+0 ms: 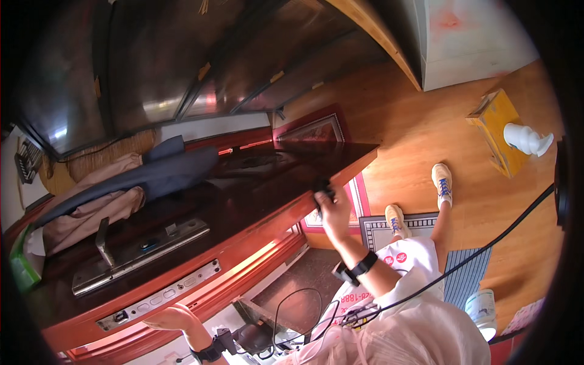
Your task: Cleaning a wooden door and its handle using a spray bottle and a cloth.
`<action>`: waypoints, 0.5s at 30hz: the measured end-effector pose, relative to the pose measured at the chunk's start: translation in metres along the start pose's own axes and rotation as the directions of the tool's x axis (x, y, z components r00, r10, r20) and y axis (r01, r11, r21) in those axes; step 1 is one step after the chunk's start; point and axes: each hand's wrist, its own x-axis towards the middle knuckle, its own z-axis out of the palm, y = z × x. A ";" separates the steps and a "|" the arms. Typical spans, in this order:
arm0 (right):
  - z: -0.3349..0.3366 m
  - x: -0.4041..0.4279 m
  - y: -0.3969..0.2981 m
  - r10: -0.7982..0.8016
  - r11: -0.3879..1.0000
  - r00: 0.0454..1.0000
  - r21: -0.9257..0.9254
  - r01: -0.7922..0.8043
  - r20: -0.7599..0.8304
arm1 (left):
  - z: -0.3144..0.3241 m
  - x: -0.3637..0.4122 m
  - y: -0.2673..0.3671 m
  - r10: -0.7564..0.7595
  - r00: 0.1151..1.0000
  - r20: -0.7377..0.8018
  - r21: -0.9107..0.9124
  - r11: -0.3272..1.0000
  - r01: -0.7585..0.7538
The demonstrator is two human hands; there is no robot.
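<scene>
A dark brown door (255,191) with a reddish edge runs diagonally before me. Near its lower left, a metal lock plate with a lever handle (104,242) is mounted on the face, and a latch plate (159,295) sits in the edge. My left hand (171,317) is at the door's edge beside the latch plate; its fingers are partly hidden, so its grip is unclear. Farther along the edge, my right hand (333,207) is closed around a small black object (323,189), too blurred to identify. Blue-grey and beige clothing (169,175) lies across or hangs by the door's far side.
Black cables (483,251) cross my body. A yellow wooden stool (499,132) with a white plastic bottle (527,139) stands at the right. Mats (424,221) lie near my feet, and a white tub (481,310) is at lower right. Dark glossy panels (150,59) rise beyond the door.
</scene>
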 end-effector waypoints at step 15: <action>0.018 -0.012 -0.069 -0.285 0.944 0.899 -0.065 0.323 0.332 | 0.005 -0.010 0.004 0.005 0.999 0.040 -0.010 1.000 -0.005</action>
